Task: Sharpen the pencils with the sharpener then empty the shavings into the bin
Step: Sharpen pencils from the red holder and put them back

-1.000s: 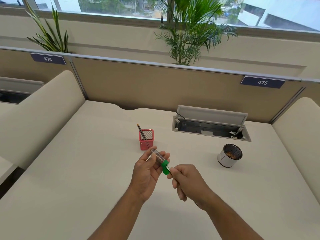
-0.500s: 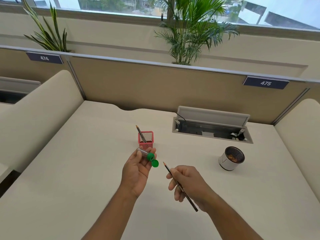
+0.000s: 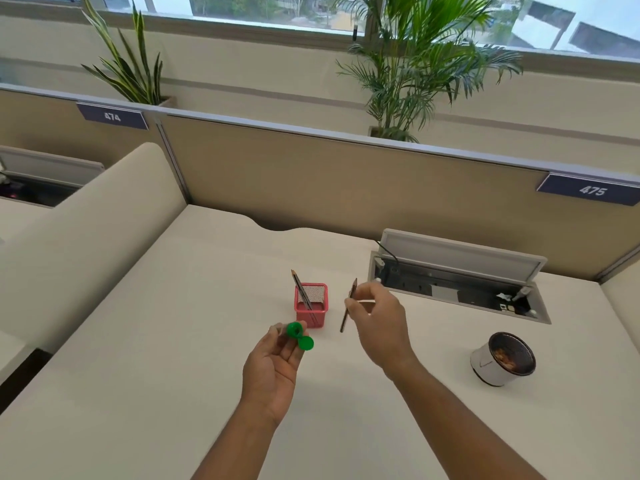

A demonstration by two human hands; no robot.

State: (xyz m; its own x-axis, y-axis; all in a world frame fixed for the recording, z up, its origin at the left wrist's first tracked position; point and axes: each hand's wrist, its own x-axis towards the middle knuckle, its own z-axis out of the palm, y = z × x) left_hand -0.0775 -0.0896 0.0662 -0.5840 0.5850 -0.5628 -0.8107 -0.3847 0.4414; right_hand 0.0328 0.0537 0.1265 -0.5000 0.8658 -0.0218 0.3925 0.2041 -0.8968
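On the desk (image 3: 173, 341), left hand (image 3: 273, 362) grips the sharpener (image 3: 298, 334), right hand (image 3: 377, 317) pinches a pencil (image 3: 348, 306).

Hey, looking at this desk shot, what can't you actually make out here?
- Sharpener: the left hand covers its clear body; shavings level unknown.
- Pencil in the right hand: tip too small and blurred to judge.
- Red holder: mesh hides the pencil count.
- Bin: contents blurred.

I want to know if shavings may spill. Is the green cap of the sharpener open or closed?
Open. The green cap hangs flipped beside the sharpener mouth in the left hand.
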